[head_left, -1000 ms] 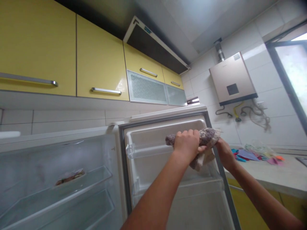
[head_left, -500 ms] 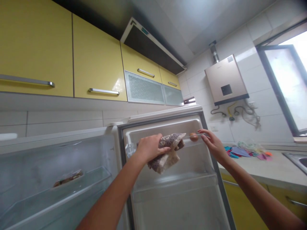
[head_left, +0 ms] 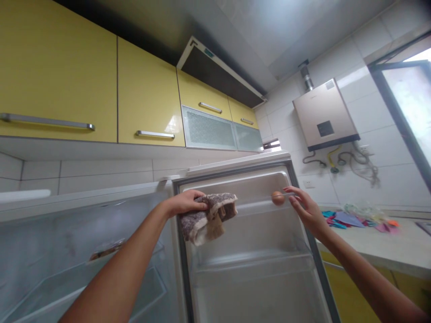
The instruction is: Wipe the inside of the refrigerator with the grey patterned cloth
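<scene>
A brown-and-cream patterned cloth (head_left: pixel 210 215), folded and bunched, hangs from my left hand (head_left: pixel 186 202), which is closed on its upper left part. It is in front of the open fridge door (head_left: pixel 242 287), at the height of the upper door shelf. A brown egg (head_left: pixel 278 198) sits at the right end of that clear door shelf (head_left: pixel 254 205). Just right of the egg, my right hand (head_left: pixel 303 207) pinches the shelf's clear rim between thumb and fingers, apart from the egg.
Left is the open fridge interior (head_left: pixel 67 233) with glass shelves and a small package (head_left: pixel 107 249). Lower on the door is another clear shelf (head_left: pixel 252 262). A counter (head_left: pixel 380 242) at right holds colourful cloths (head_left: pixel 348 219). Yellow cabinets (head_left: pixel 144 89) hang above.
My left hand has moved left with the cloth, away from the egg. My right hand keeps its place at the shelf rim. The view has shifted slightly to the left.
</scene>
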`<state>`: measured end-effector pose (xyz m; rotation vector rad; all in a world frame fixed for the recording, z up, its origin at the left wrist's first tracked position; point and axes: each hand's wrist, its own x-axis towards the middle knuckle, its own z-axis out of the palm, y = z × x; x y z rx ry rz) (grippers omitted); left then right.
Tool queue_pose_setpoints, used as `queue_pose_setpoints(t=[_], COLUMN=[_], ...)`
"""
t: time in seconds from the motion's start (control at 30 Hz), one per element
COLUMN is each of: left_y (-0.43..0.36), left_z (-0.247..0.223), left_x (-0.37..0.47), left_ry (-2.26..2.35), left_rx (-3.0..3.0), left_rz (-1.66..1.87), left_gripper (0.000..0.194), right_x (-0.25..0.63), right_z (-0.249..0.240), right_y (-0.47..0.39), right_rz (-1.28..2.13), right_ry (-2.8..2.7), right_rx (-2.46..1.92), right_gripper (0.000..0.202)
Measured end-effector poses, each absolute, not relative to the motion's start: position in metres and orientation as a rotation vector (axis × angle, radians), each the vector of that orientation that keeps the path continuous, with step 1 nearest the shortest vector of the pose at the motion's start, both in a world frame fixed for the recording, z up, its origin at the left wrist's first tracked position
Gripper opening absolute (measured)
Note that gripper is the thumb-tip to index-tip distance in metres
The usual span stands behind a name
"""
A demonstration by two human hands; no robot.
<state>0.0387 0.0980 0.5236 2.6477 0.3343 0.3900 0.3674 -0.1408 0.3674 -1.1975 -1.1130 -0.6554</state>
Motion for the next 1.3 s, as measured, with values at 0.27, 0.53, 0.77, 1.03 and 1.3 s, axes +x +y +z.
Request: queue_pose_setpoints(t=[0.27, 0.53, 0.77, 1.03, 1.3], left_y=[0.100, 0.080, 0.050, -0.007, -0.038], left_z=[0.533, 0.543, 0.544, 0.537, 0.529], left_x=[0.075, 0.106, 0.155, 0.217, 0.247], left_ry=[0.571, 0.571, 0.328, 0.325, 0.569], left_rx=[3.058, 3.342, 3.419, 3.480, 3.381], left_rz=[0.892, 0.634, 0.467, 0.559, 0.803], left_gripper=[0.031, 0.022, 0.034, 0.034, 0.041], right_x=[0.369, 0.368, 0.361, 0.355, 0.350], right_z=[0.365, 0.364, 0.364, 0.365, 0.366], right_y=[-0.132, -0.129, -0.130, -0.132, -0.132], right_rz=[-0.588, -0.606, -0.587, -0.557, -0.589], right_ry=[-1.089, -1.089, -1.056, -1.066, -1.043], right_rx=[-1.129, -1.111, -1.133, -1.107, -1.130], right_gripper=[0.036, 0.037, 0.038, 0.039, 0.039])
